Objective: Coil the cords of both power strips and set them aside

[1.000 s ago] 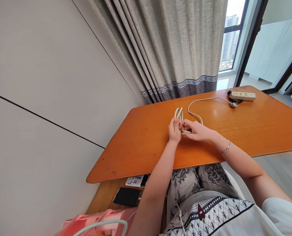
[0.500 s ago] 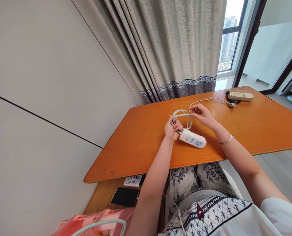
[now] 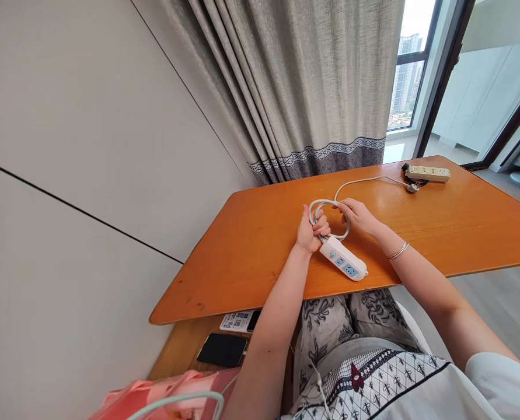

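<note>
A white power strip (image 3: 344, 258) with pale blue socket faces tilts down to the right over the near part of the wooden table (image 3: 251, 251). My left hand (image 3: 312, 229) is closed around its white cord (image 3: 323, 202) close to the strip's upper end, with loops of cord standing out of the fist. My right hand (image 3: 356, 214) pinches the cord at the right side of the loops. From there the cord runs back over the table to its plug (image 3: 412, 187).
At the table's far right lies a beige power strip (image 3: 428, 173) with a black cord beside the plug. Below the table's left edge are a black phone (image 3: 222, 349), a printed white card (image 3: 237, 321) and a pink bag (image 3: 154, 396). A grey curtain (image 3: 312, 87) hangs behind the table.
My right hand has come down slightly, drawing the cord into a rounder coil near my left hand. The white power strip has swung its far end lower and turned its sockets more upward.
</note>
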### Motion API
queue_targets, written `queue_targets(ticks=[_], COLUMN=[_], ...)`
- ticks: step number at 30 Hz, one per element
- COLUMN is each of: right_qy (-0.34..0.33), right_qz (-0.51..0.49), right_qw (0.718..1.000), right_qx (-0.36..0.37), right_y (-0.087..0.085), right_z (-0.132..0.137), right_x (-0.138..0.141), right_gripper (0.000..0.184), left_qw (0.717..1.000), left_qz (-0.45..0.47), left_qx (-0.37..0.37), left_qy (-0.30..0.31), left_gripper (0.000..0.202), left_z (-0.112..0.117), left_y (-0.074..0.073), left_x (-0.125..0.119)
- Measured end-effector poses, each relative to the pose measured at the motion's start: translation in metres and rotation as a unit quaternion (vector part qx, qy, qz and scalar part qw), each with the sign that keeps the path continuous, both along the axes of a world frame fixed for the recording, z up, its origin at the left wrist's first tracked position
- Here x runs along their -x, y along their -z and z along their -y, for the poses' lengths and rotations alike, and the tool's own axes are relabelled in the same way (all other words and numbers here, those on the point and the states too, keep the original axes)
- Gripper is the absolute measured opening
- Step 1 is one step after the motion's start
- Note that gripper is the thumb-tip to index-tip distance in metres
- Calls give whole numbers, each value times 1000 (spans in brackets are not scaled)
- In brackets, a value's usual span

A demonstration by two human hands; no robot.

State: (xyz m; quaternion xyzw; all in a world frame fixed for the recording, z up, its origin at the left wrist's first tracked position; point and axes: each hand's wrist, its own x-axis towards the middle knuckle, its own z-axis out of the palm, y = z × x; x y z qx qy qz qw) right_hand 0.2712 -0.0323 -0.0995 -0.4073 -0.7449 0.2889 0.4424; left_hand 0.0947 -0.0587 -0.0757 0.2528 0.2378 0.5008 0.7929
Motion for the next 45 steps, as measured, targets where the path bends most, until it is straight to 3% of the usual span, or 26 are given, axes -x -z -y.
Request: queue_targets(ticks=[15, 26, 36, 39, 45], right_qy=[35, 13, 3, -13, -129], right_qz=[-38, -102, -85, -105, -148], right_qw=[995, 995, 996, 994, 962], right_qx=[-81, -7, -14, 18, 191], right_y=[4, 4, 5, 5, 1], right_z=[8, 4, 6, 4, 5], right_x=[8, 8, 7, 5, -2], right_gripper=[38, 41, 43, 43, 48], left_qw=[999, 999, 998, 999, 996], left_qz=[-3, 4, 20, 29, 73], left_qx=[-19, 11, 19, 22, 16], left_qy=[42, 50, 54, 32, -42], left_gripper=[53, 53, 43, 44, 43], left_z=[0, -3, 1, 2, 0], left_y=[-1, 0, -1, -2, -3], left_x=[8, 7, 8, 6, 7])
